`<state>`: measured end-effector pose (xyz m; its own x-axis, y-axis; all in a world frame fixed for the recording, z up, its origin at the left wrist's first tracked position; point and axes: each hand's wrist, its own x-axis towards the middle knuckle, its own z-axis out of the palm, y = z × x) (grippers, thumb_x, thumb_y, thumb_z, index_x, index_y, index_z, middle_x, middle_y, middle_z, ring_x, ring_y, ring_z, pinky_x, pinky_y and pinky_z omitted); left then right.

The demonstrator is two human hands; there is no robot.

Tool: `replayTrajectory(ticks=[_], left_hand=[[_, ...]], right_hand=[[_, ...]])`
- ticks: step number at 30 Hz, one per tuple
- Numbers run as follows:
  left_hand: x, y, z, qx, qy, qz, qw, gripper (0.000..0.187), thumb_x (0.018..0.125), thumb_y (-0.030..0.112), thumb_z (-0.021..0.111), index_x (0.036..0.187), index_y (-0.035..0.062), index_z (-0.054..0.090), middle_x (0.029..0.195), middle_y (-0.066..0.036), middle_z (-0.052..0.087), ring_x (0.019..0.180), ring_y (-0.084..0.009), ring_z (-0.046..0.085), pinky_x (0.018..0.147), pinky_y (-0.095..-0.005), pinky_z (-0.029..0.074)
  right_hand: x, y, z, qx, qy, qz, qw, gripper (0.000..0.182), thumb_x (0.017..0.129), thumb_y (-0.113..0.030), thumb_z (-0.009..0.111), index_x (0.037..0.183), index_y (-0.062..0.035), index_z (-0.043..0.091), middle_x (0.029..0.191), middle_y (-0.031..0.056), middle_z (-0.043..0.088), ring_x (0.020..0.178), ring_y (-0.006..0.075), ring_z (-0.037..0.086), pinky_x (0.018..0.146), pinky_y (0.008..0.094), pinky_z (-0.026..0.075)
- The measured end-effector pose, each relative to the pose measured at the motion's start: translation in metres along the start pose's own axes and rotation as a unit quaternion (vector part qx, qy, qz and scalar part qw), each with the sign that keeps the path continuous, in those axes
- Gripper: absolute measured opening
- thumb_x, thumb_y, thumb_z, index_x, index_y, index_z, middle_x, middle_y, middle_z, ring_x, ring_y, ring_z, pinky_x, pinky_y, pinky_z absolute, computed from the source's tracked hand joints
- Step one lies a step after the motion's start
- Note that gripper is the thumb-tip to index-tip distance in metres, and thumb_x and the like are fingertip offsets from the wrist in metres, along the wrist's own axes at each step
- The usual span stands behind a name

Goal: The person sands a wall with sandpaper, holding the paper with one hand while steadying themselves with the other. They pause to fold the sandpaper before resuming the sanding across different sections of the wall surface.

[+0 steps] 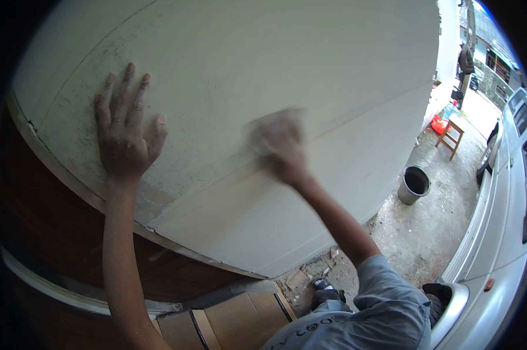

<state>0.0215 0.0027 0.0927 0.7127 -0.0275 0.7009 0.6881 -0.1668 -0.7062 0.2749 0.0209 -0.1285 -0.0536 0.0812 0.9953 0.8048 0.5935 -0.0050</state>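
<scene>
A pale, smudged wall (pixel 345 64) takes up most of the head view. My left hand (pixel 123 137), dusted white, lies flat against it on the left with fingers spread and nothing held. Near the middle, my right hand (pixel 284 149) is smeared by motion. Under its fingers shows a blurred, flat, squarish piece, probably sandpaper (pixel 295 114), pressed to the wall; its exact edges cannot be made out. Grey scuff marks surround my left hand, and a faint seam line runs from the right hand toward the wall's right edge.
Brown wooden panelling (pixel 59 192) borders the wall at lower left. On the rubble-strewn ground at right stand a dark bucket (pixel 414 185) and a wooden stool (pixel 451 137), near a red bag (pixel 439 124). A silver vehicle (pixel 491 251) flanks the right side. Cardboard-coloured boards (pixel 234 321) lie below.
</scene>
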Motion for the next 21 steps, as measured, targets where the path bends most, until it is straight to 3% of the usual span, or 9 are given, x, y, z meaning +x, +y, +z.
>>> replayTrajectory(ticks=[2, 5, 7, 9, 10, 12, 16, 18, 21], left_hand=[[0.003, 0.001, -0.001, 0.008, -0.004, -0.007, 1.0, 0.052, 0.087, 0.031, 0.046, 0.136, 0.0143, 0.044, 0.144, -0.005, 0.04, 0.135, -0.0289, 0.031, 0.112, -0.0481, 0.024], [0.003, 0.005, -0.002, 0.021, -0.029, -0.024, 0.999, 0.053, 0.088, 0.032, 0.046, 0.137, 0.0139, 0.042, 0.144, -0.005, 0.04, 0.135, -0.0285, 0.03, 0.111, -0.0486, 0.023], [0.003, 0.005, 0.0, 0.028, -0.029, -0.03, 0.999, 0.053, 0.089, 0.032, 0.045, 0.138, 0.0133, 0.042, 0.144, -0.005, 0.039, 0.136, -0.0282, 0.03, 0.111, -0.0491, 0.023], [0.003, 0.004, 0.0, 0.017, -0.028, -0.042, 0.999, 0.052, 0.089, 0.032, 0.045, 0.138, 0.0127, 0.041, 0.144, -0.005, 0.039, 0.136, -0.028, 0.03, 0.111, -0.0495, 0.022], [0.002, 0.004, 0.001, 0.011, -0.027, -0.045, 0.999, 0.052, 0.09, 0.032, 0.044, 0.138, 0.0123, 0.041, 0.145, -0.005, 0.039, 0.136, -0.028, 0.03, 0.111, -0.0497, 0.022], [0.002, 0.004, 0.0, 0.001, -0.022, -0.043, 0.999, 0.053, 0.089, 0.032, 0.045, 0.138, 0.0121, 0.041, 0.145, -0.004, 0.039, 0.136, -0.0281, 0.031, 0.112, -0.05, 0.021], [0.002, 0.004, 0.002, -0.002, -0.011, -0.048, 0.999, 0.054, 0.089, 0.033, 0.046, 0.138, 0.0123, 0.041, 0.144, -0.004, 0.039, 0.135, -0.0282, 0.031, 0.112, -0.0496, 0.021], [0.005, 0.002, 0.003, 0.001, -0.005, -0.049, 0.999, 0.054, 0.088, 0.034, 0.047, 0.138, 0.0124, 0.042, 0.144, -0.004, 0.04, 0.135, -0.0283, 0.031, 0.112, -0.0494, 0.021], [0.001, 0.004, 0.003, 0.001, -0.01, -0.054, 0.998, 0.054, 0.087, 0.034, 0.047, 0.137, 0.0125, 0.043, 0.144, -0.004, 0.04, 0.135, -0.0282, 0.032, 0.112, -0.0491, 0.021]], right_hand=[[0.002, 0.049, -0.021, -0.093, 0.112, 0.11, 0.983, 0.038, 0.086, -0.008, 0.057, 0.123, -0.0116, 0.059, 0.139, 0.0109, 0.046, 0.138, 0.0345, 0.024, 0.113, 0.0479, 0.013], [0.025, 0.017, -0.012, -0.018, 0.201, 0.29, 0.936, 0.042, 0.086, -0.003, 0.055, 0.127, -0.0057, 0.054, 0.141, 0.0137, 0.042, 0.141, 0.0335, 0.016, 0.114, 0.0477, 0.005], [0.033, -0.024, 0.015, 0.012, 0.133, 0.176, 0.975, 0.042, 0.086, -0.006, 0.056, 0.128, -0.0093, 0.055, 0.141, 0.0101, 0.043, 0.141, 0.0331, 0.013, 0.114, 0.0472, 0.004], [0.038, -0.075, 0.027, 0.064, -0.041, 0.035, 0.997, 0.041, 0.082, -0.015, 0.062, 0.122, -0.021, 0.059, 0.143, 0.0037, 0.04, 0.138, 0.0382, 0.022, 0.113, 0.0531, 0.011], [0.039, -0.09, 0.028, 0.1, -0.157, -0.022, 0.982, 0.039, 0.08, -0.019, 0.062, 0.119, -0.0201, 0.059, 0.143, 0.0031, 0.041, 0.137, 0.0386, 0.024, 0.112, 0.0557, 0.013], [0.033, -0.063, 0.033, 0.024, -0.155, -0.093, 0.983, 0.041, 0.08, -0.02, 0.062, 0.121, -0.0196, 0.058, 0.143, 0.0058, 0.041, 0.137, 0.0373, 0.025, 0.112, 0.0553, 0.014], [0.038, 0.054, -0.022, -0.086, 0.084, 0.093, 0.988, 0.039, 0.086, -0.012, 0.056, 0.125, -0.0143, 0.057, 0.142, 0.0099, 0.041, 0.138, 0.0355, 0.023, 0.112, 0.0496, 0.017], [0.064, 0.066, -0.048, 0.067, 0.243, 0.297, 0.921, 0.036, 0.09, -0.01, 0.053, 0.126, -0.0125, 0.057, 0.14, 0.0102, 0.044, 0.138, 0.0356, 0.023, 0.112, 0.049, 0.015], [0.083, 0.03, -0.007, 0.02, 0.179, 0.196, 0.964, 0.035, 0.091, -0.011, 0.052, 0.125, -0.0128, 0.058, 0.142, 0.009, 0.042, 0.139, 0.034, 0.019, 0.114, 0.0487, 0.009]])
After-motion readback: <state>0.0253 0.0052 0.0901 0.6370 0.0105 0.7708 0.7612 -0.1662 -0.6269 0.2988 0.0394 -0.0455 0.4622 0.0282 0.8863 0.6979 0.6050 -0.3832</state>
